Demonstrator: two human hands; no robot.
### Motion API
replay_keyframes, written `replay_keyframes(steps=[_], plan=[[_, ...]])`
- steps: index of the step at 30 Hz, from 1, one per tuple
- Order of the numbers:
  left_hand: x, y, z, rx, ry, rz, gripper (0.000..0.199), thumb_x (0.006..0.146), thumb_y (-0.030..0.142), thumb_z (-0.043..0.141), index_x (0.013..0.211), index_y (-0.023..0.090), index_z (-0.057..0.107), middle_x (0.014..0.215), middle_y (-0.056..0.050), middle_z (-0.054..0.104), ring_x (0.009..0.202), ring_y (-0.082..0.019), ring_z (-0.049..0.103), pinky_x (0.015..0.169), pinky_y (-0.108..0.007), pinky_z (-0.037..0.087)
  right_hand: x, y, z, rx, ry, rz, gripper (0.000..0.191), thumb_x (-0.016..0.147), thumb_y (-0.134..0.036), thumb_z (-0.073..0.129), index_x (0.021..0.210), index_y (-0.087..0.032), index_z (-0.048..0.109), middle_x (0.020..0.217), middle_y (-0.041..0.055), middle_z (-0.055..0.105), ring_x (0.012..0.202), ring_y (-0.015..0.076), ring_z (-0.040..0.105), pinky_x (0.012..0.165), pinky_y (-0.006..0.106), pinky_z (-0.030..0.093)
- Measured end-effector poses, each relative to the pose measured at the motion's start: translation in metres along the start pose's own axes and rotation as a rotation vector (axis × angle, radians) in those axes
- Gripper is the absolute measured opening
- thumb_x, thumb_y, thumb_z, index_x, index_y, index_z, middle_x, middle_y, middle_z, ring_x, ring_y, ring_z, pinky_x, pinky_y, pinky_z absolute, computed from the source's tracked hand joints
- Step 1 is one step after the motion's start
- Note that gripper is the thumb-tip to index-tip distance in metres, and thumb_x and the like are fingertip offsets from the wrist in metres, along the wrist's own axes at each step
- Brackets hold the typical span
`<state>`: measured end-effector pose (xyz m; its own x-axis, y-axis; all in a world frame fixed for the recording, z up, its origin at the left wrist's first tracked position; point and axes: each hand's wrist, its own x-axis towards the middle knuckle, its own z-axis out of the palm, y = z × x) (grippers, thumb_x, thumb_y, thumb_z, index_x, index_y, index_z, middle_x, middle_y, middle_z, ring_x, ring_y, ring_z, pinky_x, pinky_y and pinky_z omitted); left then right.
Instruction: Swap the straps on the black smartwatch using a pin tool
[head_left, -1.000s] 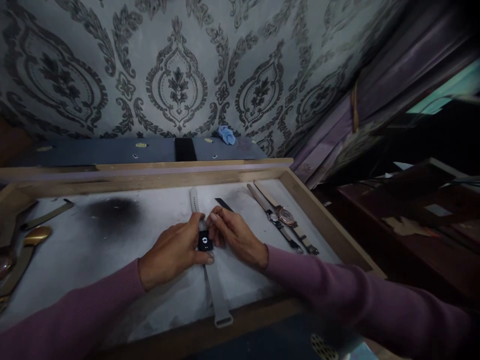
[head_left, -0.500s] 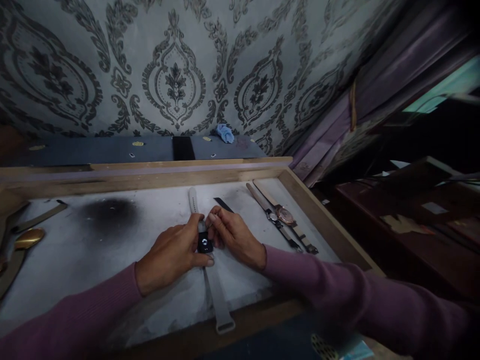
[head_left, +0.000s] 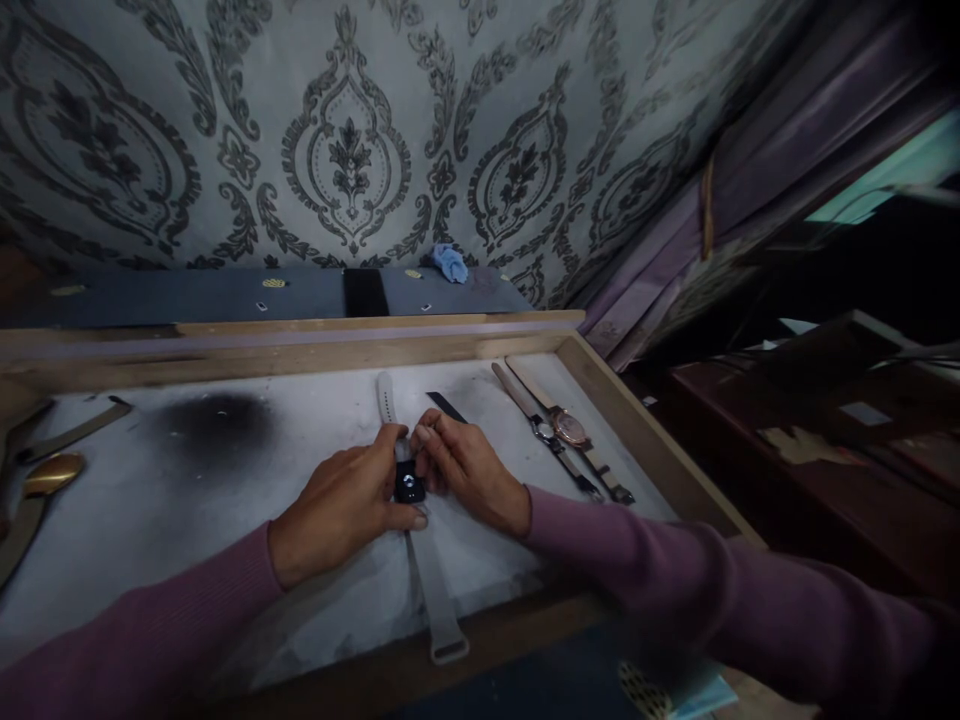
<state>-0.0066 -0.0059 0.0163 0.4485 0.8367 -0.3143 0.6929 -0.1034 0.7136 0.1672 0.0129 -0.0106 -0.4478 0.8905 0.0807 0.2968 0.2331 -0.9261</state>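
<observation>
A smartwatch (head_left: 409,482) with a black case lies back side up, its pale translucent strap (head_left: 435,590) running toward me and the holed strap half (head_left: 385,398) pointing away. My left hand (head_left: 341,500) grips the case, with thumb and finger at its two strap ends. At the far end of the case, the fingertips of my right hand (head_left: 465,465) are pinched together; whatever they hold is hidden. Just beyond the right hand, a dark strip (head_left: 445,406) rests on the white surface.
The shallow wooden drawer (head_left: 645,440) has raised edges. Two wristwatches, one with a rose-gold case (head_left: 570,427), lie at right. A gold-cased watch (head_left: 54,474) and straps lie at left. On the ledge behind are a black phone-like slab (head_left: 365,292) and a crumpled blue cloth (head_left: 450,263).
The view has shifted very slightly. Both hands keep their places on the smartwatch, with almost no visible movement of the fingers.
</observation>
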Motion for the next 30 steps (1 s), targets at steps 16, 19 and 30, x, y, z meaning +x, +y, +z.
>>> replay_keyframes(steps=[16, 19, 30], plan=[[0.000, 0.001, 0.001, 0.045, 0.029, 0.001, 0.049, 0.071, 0.042, 0.071, 0.108, 0.022, 0.047, 0.078, 0.002, 0.061, 0.075, -0.022, 0.060, 0.060, -0.030, 0.035, 0.000, -0.007, -0.001, -0.292, -0.042, -0.189, 0.020, 0.100, -0.030, 0.035, 0.082, -0.022, 0.042, 0.060, -0.0039, 0.051, 0.052, 0.0116, 0.051, 0.055, 0.023, 0.041], [0.000, 0.002, 0.000, 0.038, 0.014, -0.009, 0.050, 0.070, 0.040, 0.071, 0.109, 0.022, 0.046, 0.078, 0.002, 0.061, 0.075, -0.022, 0.060, 0.060, -0.030, 0.035, 0.000, -0.006, -0.001, -0.276, -0.031, -0.167, 0.022, 0.100, -0.033, 0.034, 0.082, -0.022, 0.041, 0.058, -0.0041, 0.051, 0.050, 0.0114, 0.050, 0.053, 0.023, 0.040], [-0.001, 0.005, -0.002, 0.023, 0.000, -0.016, 0.047, 0.071, 0.038, 0.070, 0.108, 0.023, 0.044, 0.077, 0.003, 0.059, 0.074, -0.020, 0.057, 0.061, -0.030, 0.035, -0.002, 0.004, 0.004, 0.067, 0.008, 0.000, 0.042, 0.096, -0.058, 0.035, 0.084, -0.020, 0.048, 0.059, -0.0042, 0.052, 0.045, 0.0080, 0.048, 0.044, 0.019, 0.040]])
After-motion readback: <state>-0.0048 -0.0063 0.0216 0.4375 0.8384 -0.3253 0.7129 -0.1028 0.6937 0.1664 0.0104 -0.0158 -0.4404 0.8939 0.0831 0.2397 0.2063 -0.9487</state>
